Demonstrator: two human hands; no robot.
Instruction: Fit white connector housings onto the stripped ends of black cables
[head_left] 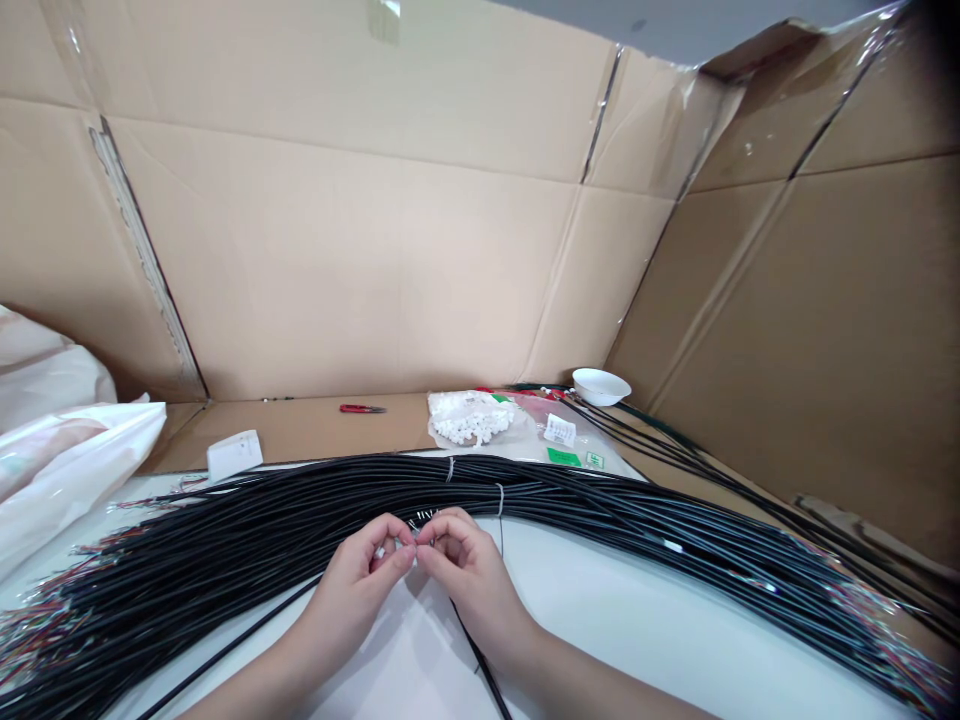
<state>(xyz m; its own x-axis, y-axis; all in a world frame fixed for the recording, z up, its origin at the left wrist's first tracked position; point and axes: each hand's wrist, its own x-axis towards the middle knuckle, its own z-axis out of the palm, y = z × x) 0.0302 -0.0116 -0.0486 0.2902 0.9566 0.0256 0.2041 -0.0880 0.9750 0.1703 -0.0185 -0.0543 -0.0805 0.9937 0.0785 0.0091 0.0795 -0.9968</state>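
The left hand (375,565) and the right hand (466,560) meet just in front of a thick bundle of long, black, round-jacketed cables (300,500), over a smooth white tabletop (600,600). On each, thumb and forefinger are pinched together, apparently grasping a tiny light-coloured piece (415,546) where the tips come together; it is too small and too covered to identify. The tips sit this close probably so that one hand steadies the piece for the other. A loose black cable (225,650) slants down from beside the left wrist, and another black length (487,675) emerges beneath the right hand; whether they are one, I cannot tell. Thin pale ties (500,498) cinch the bundle, presumably to keep it together, while many-coloured wire ends (45,620) fan out loose. Beyond it, a heap of small white pieces (474,430) lies with clear plastic, seemingly kept within reach. A red-handled tool with metal tips (362,409) rests on brown cardboard (300,420), well apart from the fingers
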